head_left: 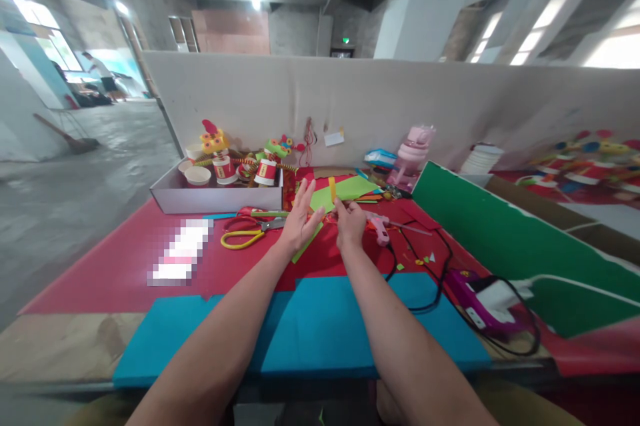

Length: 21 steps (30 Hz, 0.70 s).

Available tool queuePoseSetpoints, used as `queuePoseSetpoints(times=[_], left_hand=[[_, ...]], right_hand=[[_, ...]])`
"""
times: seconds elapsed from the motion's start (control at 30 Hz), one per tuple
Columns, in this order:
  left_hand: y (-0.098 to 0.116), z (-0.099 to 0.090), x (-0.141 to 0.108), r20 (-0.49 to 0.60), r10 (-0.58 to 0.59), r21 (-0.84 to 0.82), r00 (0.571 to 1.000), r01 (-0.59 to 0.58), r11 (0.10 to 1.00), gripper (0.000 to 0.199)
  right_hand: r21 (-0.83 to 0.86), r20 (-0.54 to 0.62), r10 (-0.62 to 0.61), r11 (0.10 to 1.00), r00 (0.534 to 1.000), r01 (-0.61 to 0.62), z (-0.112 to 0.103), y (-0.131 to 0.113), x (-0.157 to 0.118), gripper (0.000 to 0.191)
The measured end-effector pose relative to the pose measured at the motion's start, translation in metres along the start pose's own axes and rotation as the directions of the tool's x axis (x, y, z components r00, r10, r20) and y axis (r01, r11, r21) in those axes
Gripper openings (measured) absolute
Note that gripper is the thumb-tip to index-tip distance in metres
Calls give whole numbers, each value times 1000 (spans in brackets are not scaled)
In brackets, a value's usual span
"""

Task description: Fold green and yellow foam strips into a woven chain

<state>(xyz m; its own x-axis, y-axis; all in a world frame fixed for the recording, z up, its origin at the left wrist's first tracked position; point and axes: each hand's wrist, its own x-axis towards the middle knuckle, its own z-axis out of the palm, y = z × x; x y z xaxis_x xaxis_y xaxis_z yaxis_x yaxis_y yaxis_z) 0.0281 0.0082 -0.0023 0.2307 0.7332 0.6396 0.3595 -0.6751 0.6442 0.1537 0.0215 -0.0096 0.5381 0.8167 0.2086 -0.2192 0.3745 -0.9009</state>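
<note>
I see the right hand [351,223] holding a narrow yellow strip [333,187] upright over the worktop [115,259], its grip pinched on the lower end, green paper [357,187] behind. Just beside it the left hand [300,221] is raised, thumb and fingers apart. Scissors [270,225] lie leftward, a pink glue gun [381,233] rightward; whatever sits between the hands looks too blurred to name.

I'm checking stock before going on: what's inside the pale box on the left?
In the pale box, white paper cups, a yellow-topped cup figure and a green-topped one show. Its front wall hides the floor and anything lying low.
</note>
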Motion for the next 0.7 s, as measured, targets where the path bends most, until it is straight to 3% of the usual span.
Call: queuePoseSetpoints(times=[0.1, 0.27, 0.43, 0.6, 0.7], left_hand=[[-1, 0, 0, 56, -50, 76, 997, 46, 996, 44], [-1, -1, 2, -61, -41, 65, 997, 45, 997, 48], [-1, -1, 1, -4, -104, 77, 995, 104, 992, 46], [-4, 1, 1, -111, -77, 23, 991, 80, 997, 51], [-5, 1, 1, -37, -58, 90, 998, 61, 994, 50]], right_hand=[[-15, 0, -4, 1000, 1000, 3, 0, 1, 0, 34], [-27, 19, -2, 1000, 1000, 2, 0, 2, 0, 34], [-15, 18, 25, 1000, 1000, -24, 0, 0, -1, 32], [-15, 25, 36, 999, 999, -35, 1, 0, -1, 33], [-15, 31, 36, 999, 999, -36, 1, 1, -1, 33]])
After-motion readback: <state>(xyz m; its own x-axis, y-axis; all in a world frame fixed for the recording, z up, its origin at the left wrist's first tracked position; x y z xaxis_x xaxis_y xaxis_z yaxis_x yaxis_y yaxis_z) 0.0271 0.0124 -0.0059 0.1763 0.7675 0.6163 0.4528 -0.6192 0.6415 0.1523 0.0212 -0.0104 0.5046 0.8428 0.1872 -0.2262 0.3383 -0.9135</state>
